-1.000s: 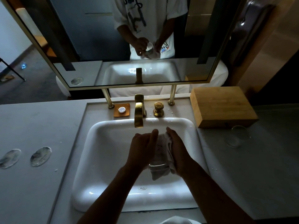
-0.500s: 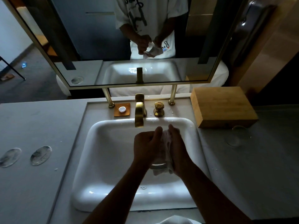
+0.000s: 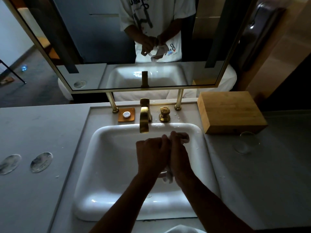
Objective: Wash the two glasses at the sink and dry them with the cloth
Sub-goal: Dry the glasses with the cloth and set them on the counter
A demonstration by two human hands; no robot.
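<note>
Over the sink [image 3: 104, 158], the left hand [image 3: 152, 155] curled round a glass [image 3: 161, 174], mostly hidden; only its rim showed. The right hand [image 3: 180, 158] gripped the cloth [image 3: 169, 177] against it, little visible. A second glass [image 3: 246, 142], faint, stood right, just near of the wooden box [image 3: 230, 111]. A tray [image 3: 132, 116] held soap [image 3: 126, 114].

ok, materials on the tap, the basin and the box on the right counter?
Tap: looks like metal with a brushed gold or brass finish, showing soft highlights rather than a mirror shine.
Basin: glossy white, probably glazed ceramic, with sharp light reflections low in the bowl.
Box: light wood or bamboo, matte, with visible straight grain lines.
</note>
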